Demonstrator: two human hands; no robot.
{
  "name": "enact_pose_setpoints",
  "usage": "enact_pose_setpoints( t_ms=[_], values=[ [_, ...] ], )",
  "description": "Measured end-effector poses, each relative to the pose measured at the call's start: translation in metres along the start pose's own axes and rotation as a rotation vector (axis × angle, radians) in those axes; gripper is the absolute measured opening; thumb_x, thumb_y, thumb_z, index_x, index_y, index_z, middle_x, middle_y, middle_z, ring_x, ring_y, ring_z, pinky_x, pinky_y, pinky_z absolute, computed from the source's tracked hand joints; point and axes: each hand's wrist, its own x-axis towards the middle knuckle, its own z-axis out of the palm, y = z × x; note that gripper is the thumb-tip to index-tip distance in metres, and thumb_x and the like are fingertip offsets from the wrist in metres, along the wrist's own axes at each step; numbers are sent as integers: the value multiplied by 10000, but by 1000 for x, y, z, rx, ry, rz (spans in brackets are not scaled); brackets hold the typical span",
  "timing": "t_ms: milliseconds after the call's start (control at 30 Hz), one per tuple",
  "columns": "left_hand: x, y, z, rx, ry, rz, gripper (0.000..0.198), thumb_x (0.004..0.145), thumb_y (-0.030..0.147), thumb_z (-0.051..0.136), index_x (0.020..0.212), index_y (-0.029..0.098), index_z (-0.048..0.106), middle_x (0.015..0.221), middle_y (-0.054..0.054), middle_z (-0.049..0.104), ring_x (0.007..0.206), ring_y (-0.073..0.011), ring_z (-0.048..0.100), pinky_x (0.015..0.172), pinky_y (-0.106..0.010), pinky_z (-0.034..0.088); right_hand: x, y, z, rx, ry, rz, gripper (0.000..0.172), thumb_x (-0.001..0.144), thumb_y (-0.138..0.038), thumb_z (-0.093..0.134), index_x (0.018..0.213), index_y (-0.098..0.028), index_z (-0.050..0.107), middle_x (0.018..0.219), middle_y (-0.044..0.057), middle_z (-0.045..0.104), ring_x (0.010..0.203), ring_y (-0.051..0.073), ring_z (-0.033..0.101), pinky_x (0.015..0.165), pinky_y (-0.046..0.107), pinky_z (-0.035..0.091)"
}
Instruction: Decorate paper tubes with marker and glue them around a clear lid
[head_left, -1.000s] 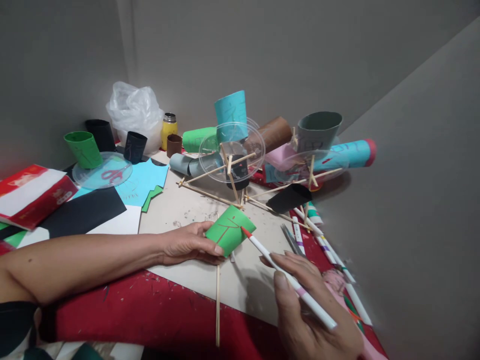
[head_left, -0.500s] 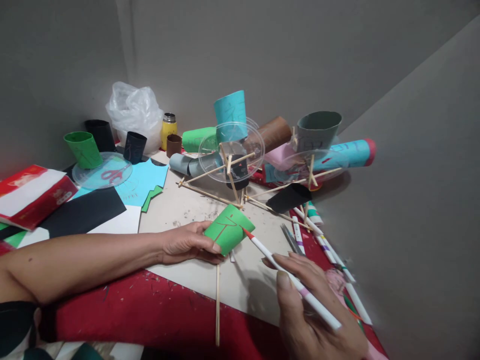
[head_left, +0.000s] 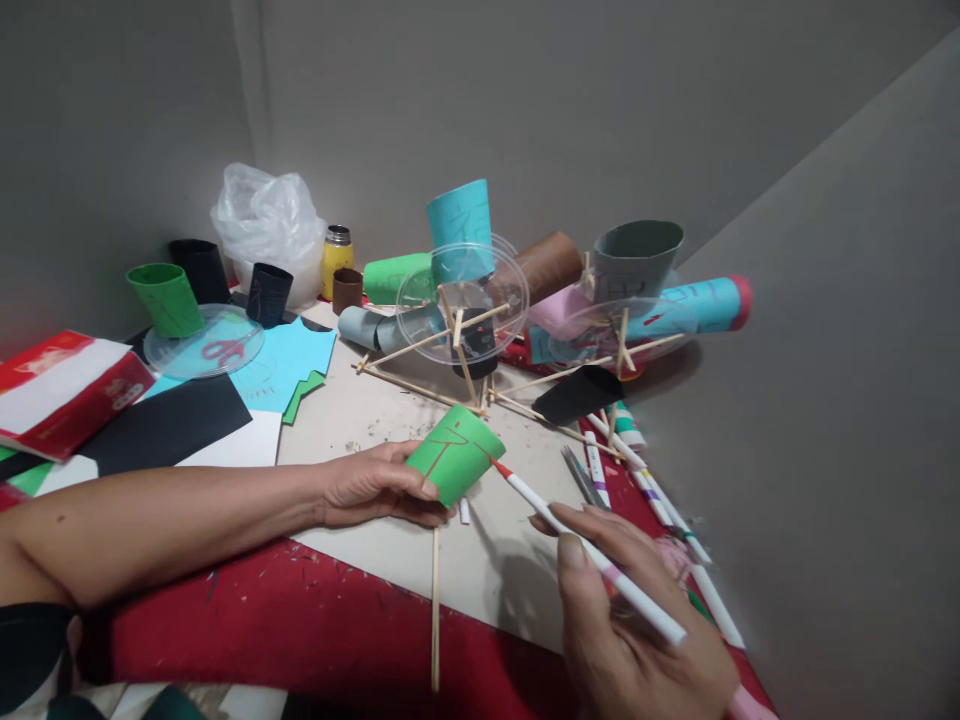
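Tilted in my left hand (head_left: 386,485) is a green paper tube (head_left: 459,455), gripped near its lower end with the thumb across the front. Reddish-brown lines are drawn on its side. My right hand (head_left: 637,620) pinches a white marker (head_left: 592,555) with an orange-red tip. That tip is at the tube's right edge, close to the end of a drawn line; whether it touches cannot be made out. Beneath the left hand, a thin wooden stick (head_left: 436,610) juts over the board's front edge, and a small white cap-like piece (head_left: 464,511) lies beside the tube.
A wheel-like model (head_left: 457,340) of sticks, clear discs and coloured paper tubes stands behind my hands. Markers (head_left: 660,500) and scissors (head_left: 581,478) lie at right. Coloured paper sheets (head_left: 176,425), a red-and-white packet (head_left: 71,390), a plastic bag (head_left: 270,225) and a yellow bottle (head_left: 337,262) are left.
The drawn line on the green tube now reaches farther right, near its edge. The tube has shifted slightly left and up, and the marker tip has moved slightly right.
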Motion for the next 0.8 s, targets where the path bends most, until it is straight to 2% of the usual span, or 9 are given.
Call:
enact_pose_setpoints(
  t_ms=[300,500,667,800],
  values=[
    [1,-2,-3,-13,-14,19,603,595,293,874,1125,133,634,966,-92,720,911,-218,719,915,-370,551,0,4,0,-10,-20,0,146,959,-131,626,1074,-176,703,918,42,741,869,182,686,861,359,547],
    [0,-1,-3,11,-12,12,606,583,319,877,1108,135,636,948,-94,722,901,-212,716,886,-349,562,-4,-2,-1,96,100,-79,255,880,-25,657,1088,-164,708,923,37,746,885,206,705,912,416,550],
    [1,-1,-2,36,-2,4,612,567,328,877,1098,139,639,957,-96,728,903,-212,723,883,-343,565,-5,-1,-2,73,-9,-149,249,879,-20,644,1096,-135,685,951,61,759,919,224,727,939,436,541],
    [1,-1,-2,48,-5,6,571,579,307,861,1083,147,644,937,-81,726,888,-205,721,878,-344,563,-3,-1,-2,79,-34,-195,258,885,-5,631,1113,-113,681,972,72,750,962,211,718,971,413,528]
  ],
)
